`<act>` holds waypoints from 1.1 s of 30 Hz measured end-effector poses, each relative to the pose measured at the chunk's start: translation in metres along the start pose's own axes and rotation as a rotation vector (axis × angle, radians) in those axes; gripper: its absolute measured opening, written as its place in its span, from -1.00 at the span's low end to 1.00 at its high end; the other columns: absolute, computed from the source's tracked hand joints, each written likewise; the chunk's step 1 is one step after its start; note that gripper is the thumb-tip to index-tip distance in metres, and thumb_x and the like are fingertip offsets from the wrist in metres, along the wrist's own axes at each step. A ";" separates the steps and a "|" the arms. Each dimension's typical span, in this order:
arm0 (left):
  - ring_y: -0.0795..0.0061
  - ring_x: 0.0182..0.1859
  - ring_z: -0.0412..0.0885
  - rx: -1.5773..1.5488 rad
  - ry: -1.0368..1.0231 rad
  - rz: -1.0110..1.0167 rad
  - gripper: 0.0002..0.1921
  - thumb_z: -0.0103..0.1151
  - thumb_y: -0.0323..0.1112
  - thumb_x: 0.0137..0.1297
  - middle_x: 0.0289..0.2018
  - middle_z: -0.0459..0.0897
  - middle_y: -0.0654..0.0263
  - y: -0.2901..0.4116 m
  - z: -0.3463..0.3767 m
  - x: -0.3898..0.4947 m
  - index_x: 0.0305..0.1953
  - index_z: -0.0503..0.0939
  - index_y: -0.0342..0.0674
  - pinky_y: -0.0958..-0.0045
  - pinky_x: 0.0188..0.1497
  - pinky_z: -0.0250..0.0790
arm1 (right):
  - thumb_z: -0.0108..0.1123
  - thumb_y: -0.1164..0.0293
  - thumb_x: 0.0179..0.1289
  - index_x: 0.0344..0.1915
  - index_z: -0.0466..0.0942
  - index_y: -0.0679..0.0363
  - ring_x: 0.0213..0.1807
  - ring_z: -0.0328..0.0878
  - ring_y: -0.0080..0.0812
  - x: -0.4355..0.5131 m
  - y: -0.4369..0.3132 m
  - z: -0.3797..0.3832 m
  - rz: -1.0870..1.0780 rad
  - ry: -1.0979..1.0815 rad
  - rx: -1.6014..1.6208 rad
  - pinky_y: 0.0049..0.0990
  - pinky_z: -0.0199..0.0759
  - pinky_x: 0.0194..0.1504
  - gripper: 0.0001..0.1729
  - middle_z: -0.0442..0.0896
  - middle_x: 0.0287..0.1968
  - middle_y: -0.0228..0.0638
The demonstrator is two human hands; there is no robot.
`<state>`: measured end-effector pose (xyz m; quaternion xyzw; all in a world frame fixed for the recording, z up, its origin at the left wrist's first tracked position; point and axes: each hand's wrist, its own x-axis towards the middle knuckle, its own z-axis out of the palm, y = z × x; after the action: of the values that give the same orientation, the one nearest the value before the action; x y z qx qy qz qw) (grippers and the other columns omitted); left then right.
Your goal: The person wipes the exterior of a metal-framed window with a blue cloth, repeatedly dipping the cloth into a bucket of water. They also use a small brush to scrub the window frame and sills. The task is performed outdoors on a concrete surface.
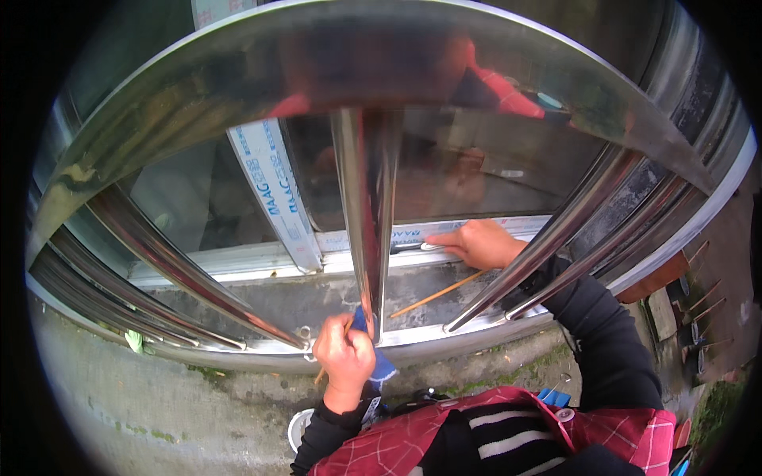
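Observation:
My left hand (345, 357) is closed around a thin wooden stick (319, 376) in front of the bottom rail. A blue cloth (381, 364) hangs beside that hand at the foot of the middle bars; whether the fingers also hold it is unclear. Between the steel bars, my right hand (485, 244) reaches in to the window's bottom frame (411, 232). Its fingers grip a small white tool (427, 246), mostly hidden by the hand, with a dark part lying along the frame's track. Another thin wooden stick (437, 294) rests slantwise on the concrete sill (333, 297), below the right hand.
Polished steel bars (357, 196) and a wide curved top rail (381, 65) stand between me and the window. A frame post (274, 184) bears printed film. A pale green glove-like item (136, 341) hangs on the lower rail. Below are a white bucket (297, 428) and a blue object (553, 397).

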<state>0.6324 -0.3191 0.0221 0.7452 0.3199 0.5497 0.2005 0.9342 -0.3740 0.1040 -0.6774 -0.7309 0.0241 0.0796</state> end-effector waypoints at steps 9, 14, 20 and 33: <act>0.07 -0.54 0.56 -0.008 0.003 -0.026 -0.80 -0.03 -0.64 -0.04 -0.53 0.57 0.09 0.001 0.000 0.000 -0.35 0.53 -0.30 0.22 -0.47 0.41 | 0.21 0.32 0.29 0.11 0.62 -0.02 -0.23 0.62 -0.06 -0.046 0.016 -0.032 0.205 -0.098 -0.021 -0.22 0.47 -0.23 -0.63 0.69 -0.17 -0.14; 0.05 -0.52 0.57 -0.005 0.008 -0.023 -0.80 -0.04 -0.64 -0.04 -0.53 0.58 0.09 0.002 0.003 0.001 -0.35 0.53 -0.30 0.21 -0.45 0.41 | 0.22 0.42 0.27 0.12 0.62 -0.02 -0.37 0.59 0.07 -0.007 0.006 -0.007 -0.017 0.003 0.063 -0.10 0.48 -0.25 -0.61 0.63 -0.39 0.06; 0.21 -0.53 0.54 -0.041 -0.014 -0.040 -0.82 -0.07 -0.64 0.08 -0.55 0.53 0.13 -0.003 0.001 -0.003 -0.29 0.51 -0.32 0.31 -0.43 0.35 | 0.18 0.36 0.27 0.05 0.62 -0.01 -0.21 0.62 0.03 -0.056 0.035 -0.033 0.232 -0.129 -0.128 -0.13 0.49 -0.22 -0.66 0.66 -0.28 -0.06; 0.02 -0.46 0.60 -0.049 -0.015 -0.076 -0.79 0.00 -0.64 -0.05 -0.48 0.60 0.07 0.003 0.000 0.003 -0.33 0.56 -0.31 0.21 -0.40 0.46 | 0.22 0.40 0.27 0.10 0.63 0.04 -0.30 0.62 0.07 -0.019 0.018 -0.024 -0.055 0.016 0.155 -0.14 0.50 -0.18 -0.62 0.66 -0.35 0.06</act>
<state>0.6335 -0.3190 0.0259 0.7316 0.3328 0.5436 0.2418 0.9569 -0.3933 0.1233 -0.6491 -0.7445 0.0729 0.1381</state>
